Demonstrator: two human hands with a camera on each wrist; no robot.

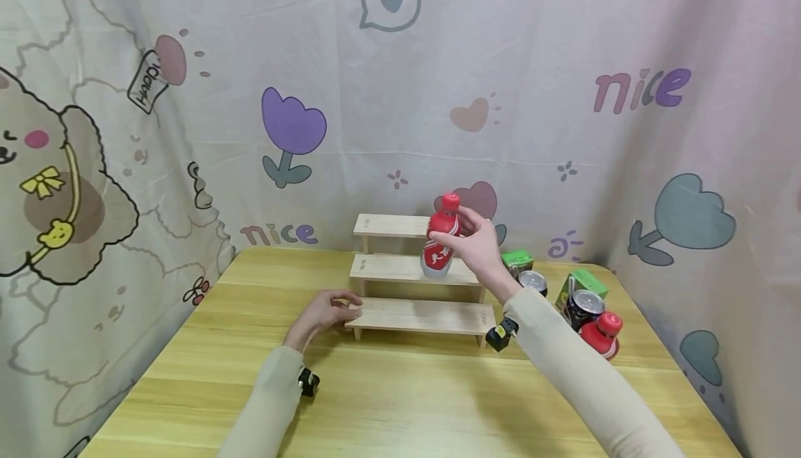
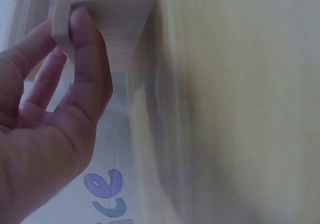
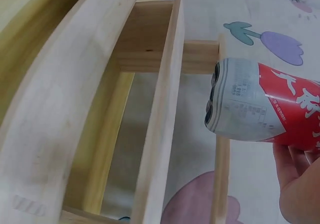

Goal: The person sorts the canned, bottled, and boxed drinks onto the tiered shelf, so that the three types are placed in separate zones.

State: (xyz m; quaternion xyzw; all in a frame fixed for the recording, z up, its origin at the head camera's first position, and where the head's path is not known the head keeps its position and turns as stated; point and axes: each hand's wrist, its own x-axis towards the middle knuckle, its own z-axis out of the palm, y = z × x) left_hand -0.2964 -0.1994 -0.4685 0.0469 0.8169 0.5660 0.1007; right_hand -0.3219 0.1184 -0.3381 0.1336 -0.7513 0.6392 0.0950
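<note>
My left grip [image 1: 325, 311] pinches the left end of the lowest board on the three-step wooden stand [image 1: 419, 315], fingers curled round the edge. Stand's toward the back of the worktop [image 1: 400, 395]. Next, red-capped bottle [image 1: 440, 241], slightly tilted, in view against the upper steps; can't tell if its base touches wood. My right grip [image 1: 477, 244] has it round the red part, spread only to bottle width. Far right on the worktop: two green cartons [image 1: 588, 280], two dark cans [image 1: 586, 301], second red-capped bottle [image 1: 603, 335], bunched close.
</note>
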